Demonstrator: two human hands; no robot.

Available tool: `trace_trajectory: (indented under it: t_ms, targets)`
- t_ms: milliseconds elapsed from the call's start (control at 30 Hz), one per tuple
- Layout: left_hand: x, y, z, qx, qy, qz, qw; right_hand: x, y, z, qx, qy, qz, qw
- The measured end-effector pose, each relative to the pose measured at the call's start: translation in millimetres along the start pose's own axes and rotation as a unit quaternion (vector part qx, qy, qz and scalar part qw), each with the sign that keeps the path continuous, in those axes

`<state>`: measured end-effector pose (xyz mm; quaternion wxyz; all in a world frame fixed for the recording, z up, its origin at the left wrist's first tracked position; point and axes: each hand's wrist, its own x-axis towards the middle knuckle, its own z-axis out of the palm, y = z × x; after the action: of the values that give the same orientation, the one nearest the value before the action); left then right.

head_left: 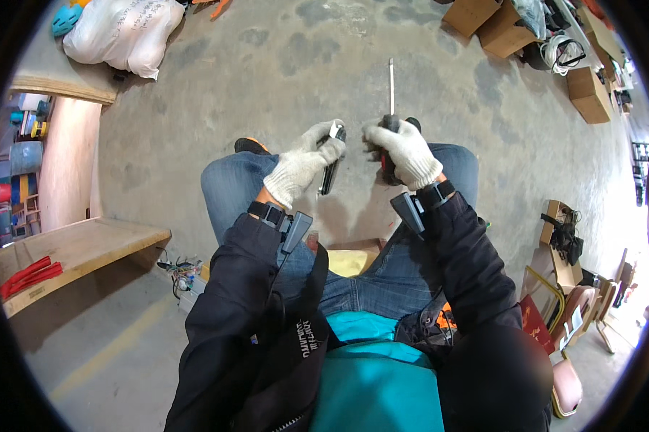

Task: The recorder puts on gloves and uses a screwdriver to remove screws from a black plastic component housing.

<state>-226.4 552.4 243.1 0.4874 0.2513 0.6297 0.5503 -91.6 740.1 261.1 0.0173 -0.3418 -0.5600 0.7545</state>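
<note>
I sit with both hands in white knit gloves raised over my knees. My left hand (306, 162) is closed around a small dark metal part (329, 173) that hangs below the fingers. Just to its right, my right hand (405, 153) grips the dark handle of a long screwdriver (390, 86), whose thin metal shaft points away from me over the concrete floor. The two hands are close together, a small gap between them. Black wrist straps with small devices sit on both forearms.
A wooden bench (79, 248) with red-handled tools stands at my left. A white sack (126, 32) lies far left on a ledge. Cardboard boxes (591, 93) and cables line the far right. Chairs and clutter (569, 302) crowd the right side.
</note>
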Motion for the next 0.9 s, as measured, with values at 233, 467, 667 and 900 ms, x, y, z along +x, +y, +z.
trace_trajectory:
  t_ms: [233,467,667,900]
  targets:
    - [-0.2,-10.1,-15.6,-0.184,0.12,-0.035,0.975,2.0,1.1,-14.7,0.06,0.113,-0.02,0.992]
    - [0.8,-11.0,-16.2,-0.279,0.106,-0.032,0.954,-2.2,-0.2,-15.9,0.082,0.039,-0.03,0.995]
    - [-0.8,-13.5,-21.9,-0.33,0.099,-0.002,0.939,-21.1,-17.7,-2.5,-0.05,-0.12,-0.003,0.992]
    - [-8.1,9.1,-19.9,-0.351,0.145,-0.02,0.925,-26.3,-12.4,-22.8,-0.181,-0.065,-0.045,0.98]
